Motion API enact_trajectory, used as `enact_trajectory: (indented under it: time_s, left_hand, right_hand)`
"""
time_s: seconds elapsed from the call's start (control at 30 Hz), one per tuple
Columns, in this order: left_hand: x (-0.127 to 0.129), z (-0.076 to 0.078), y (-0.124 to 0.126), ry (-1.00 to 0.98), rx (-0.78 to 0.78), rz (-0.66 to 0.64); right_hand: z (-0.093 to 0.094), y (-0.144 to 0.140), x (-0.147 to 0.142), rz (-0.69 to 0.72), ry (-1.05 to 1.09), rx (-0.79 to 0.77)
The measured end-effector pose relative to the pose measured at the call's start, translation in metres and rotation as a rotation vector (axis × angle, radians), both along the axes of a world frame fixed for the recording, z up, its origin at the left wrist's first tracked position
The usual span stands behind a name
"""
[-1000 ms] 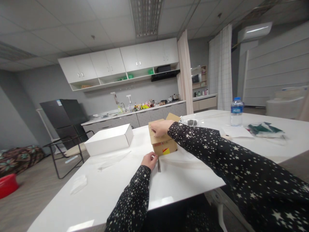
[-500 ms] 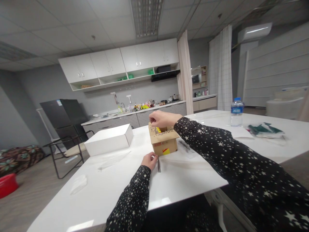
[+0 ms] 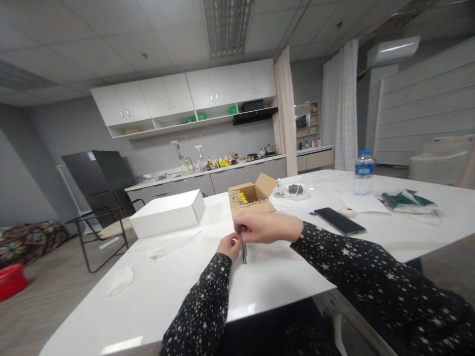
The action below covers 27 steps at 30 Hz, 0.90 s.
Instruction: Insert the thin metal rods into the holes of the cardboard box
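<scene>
My left hand (image 3: 229, 245) rests near the table's front edge, thumb and fingers pinched on a few thin dark sticks (image 3: 244, 254) that point towards me. Just above it is my right hand (image 3: 256, 227), its fingertips closed together at the upper end of the sticks. What those fingertips grip is hidden. Behind my right hand stands a small cardboard box (image 3: 266, 185) with its top open. Small dark marks or bits line its flaps, and a yellow and red patch shows at its left inside. The box's front is covered by my right hand.
On the white table (image 3: 282, 277), a closed white box (image 3: 166, 212) stands to the left. A phone (image 3: 339, 220), a water bottle (image 3: 364, 173), a white cable (image 3: 285, 198) and a green plastic packet (image 3: 408, 200) lie or stand to the right. Clear plastic (image 3: 120, 282) lies at left.
My right hand has come down from above the cardboard box towards me, to the sticks at my left hand. The phone and cable are uncovered. My left hand has hardly moved.
</scene>
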State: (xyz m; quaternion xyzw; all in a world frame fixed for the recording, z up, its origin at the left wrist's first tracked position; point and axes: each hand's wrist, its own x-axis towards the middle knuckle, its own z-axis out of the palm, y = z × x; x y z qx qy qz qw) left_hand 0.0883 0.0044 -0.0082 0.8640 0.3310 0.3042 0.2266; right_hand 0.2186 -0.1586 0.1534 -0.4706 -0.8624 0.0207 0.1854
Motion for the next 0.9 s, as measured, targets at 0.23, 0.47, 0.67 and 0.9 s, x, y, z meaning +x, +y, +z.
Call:
enact_trajectory:
  time_s: [0.23,0.47,0.67,0.9]
  left_hand:
    - [-0.001,0.000,0.000,-0.002,-0.011,-0.001]
    - [0.000,0.000,-0.004,0.003,-0.049,0.002]
    - [0.002,-0.004,-0.002,-0.012,-0.021,0.029]
    - [0.004,-0.004,-0.003,-0.017,-0.032,0.034]
  right_hand:
    - [-0.067,0.012,0.011,-0.117,-0.029,0.082]
    - [-0.111,0.016,0.012,-0.195,-0.121,0.230]
    - [-0.125,0.011,0.008,-0.112,-0.058,0.248]
    - [-0.130,0.009,0.010,-0.095,0.007,0.196]
